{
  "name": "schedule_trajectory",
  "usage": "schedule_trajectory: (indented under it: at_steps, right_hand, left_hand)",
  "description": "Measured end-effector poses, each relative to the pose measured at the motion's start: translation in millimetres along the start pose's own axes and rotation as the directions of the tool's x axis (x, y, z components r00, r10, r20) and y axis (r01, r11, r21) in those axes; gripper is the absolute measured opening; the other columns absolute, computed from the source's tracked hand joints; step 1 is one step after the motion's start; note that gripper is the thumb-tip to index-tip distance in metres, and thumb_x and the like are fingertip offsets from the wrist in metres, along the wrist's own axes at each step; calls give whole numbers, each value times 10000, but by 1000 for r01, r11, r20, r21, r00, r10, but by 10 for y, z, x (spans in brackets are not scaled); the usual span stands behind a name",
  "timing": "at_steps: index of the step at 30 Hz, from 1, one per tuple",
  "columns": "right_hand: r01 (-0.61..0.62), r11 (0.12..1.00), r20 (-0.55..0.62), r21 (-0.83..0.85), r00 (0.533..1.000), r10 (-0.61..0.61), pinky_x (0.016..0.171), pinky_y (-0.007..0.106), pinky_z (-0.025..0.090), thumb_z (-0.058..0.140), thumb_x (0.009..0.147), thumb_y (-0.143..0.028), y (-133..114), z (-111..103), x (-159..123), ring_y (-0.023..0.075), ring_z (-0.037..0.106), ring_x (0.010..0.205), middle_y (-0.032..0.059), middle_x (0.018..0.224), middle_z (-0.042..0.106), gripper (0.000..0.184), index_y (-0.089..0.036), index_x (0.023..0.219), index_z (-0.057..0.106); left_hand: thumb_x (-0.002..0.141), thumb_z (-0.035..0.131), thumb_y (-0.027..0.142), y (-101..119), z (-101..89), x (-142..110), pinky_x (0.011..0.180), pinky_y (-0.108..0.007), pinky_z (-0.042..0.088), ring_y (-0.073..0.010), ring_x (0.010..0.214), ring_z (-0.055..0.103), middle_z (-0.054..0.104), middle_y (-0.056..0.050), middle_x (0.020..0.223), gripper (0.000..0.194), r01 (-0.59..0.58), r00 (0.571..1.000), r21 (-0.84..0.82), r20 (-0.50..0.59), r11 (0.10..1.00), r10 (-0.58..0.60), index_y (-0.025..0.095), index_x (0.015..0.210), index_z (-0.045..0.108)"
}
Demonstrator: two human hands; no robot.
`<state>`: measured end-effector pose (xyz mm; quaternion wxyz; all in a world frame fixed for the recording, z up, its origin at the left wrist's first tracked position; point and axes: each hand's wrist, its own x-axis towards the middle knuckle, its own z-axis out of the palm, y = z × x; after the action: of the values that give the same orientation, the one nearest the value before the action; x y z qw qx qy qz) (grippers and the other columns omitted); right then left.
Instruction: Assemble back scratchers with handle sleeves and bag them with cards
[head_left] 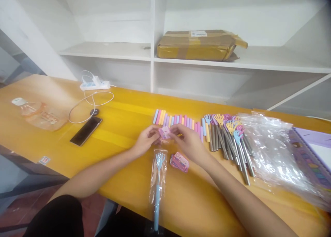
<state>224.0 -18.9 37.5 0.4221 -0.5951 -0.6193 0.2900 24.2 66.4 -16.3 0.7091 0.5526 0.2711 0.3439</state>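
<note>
We hold the card (164, 133) between our left hand (147, 139) and right hand (190, 143), fingertips pinching its opposite sides, above the table (124, 133) and just beyond the bag (162, 176). We'd do well to grip it lightly by the edges, so it neither bends nor slips, and work it flat; if it is really several stuck together, a gentle thumb rub should part them.

The clear bag holds one blue scratcher (157, 199), head away from us; we can't tell whether its mouth is sealed. Beside it lie loose cards (179, 162). Farther right, clear bags (271, 140) lie heaped, apparently unfilled. The taped parcel (193, 48) on the shelf (261, 59) hides its contents.
</note>
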Motion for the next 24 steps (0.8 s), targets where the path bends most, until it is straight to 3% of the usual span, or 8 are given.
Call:
schedule_trajectory:
  at_steps: [4, 10, 14, 19, 24]
  right_hand:
    - [43, 998, -28, -36, 999, -44, 782, 317, 555, 608, 998, -361, 71, 66, 28, 185, 707, 900, 71, 1008, 755, 168, -210, 1050, 662]
    - [129, 978, 91, -161, 989, -116, 836, 351, 570, 561, 1029, -305, 2, -90, -15, 194, 706, 912, 82, 1024, 758, 199, -214, 1090, 727]
    - [233, 944, 157, -232, 967, -200, 883, 369, 572, 496, 1074, -275, -30, -87, -39, 195, 698, 981, 87, 1088, 739, 299, -236, 1160, 780]
    - [298, 853, 225, -428, 950, -219, 758, 340, 534, 446, 1118, -297, -77, -36, -114, 181, 636, 850, 95, 994, 667, 369, -220, 1175, 803]
    - [373, 782, 284, -499, 923, -258, 744, 328, 540, 438, 1115, -256, -82, -26, -174, 178, 655, 874, 109, 1117, 659, 365, -221, 1245, 778]
  left_hand:
    - [806, 909, 533, 50, 22, -12, 681, -287, 592, -172, 697, 730, 717, -7, 838, 523, 23, 999, -92, -44, 995, -28, 181, 1115, 677]
    - [753, 936, 567, 107, -11, -4, 707, -343, 627, -214, 729, 754, 783, -64, 838, 548, 90, 994, -83, -56, 993, -95, 153, 1041, 720]
    - [733, 952, 540, 131, -35, 1, 683, -298, 585, -188, 706, 727, 785, -69, 803, 513, 101, 992, -16, -75, 995, -102, 139, 993, 766]
    - [712, 962, 543, 132, -42, -6, 701, -307, 576, -202, 723, 737, 790, -74, 788, 524, 135, 988, 19, -75, 991, -133, 140, 990, 777]
    - [708, 966, 539, 123, -33, -17, 716, -310, 584, -198, 732, 737, 796, -79, 800, 528, 139, 984, 10, -117, 990, -137, 136, 980, 761]
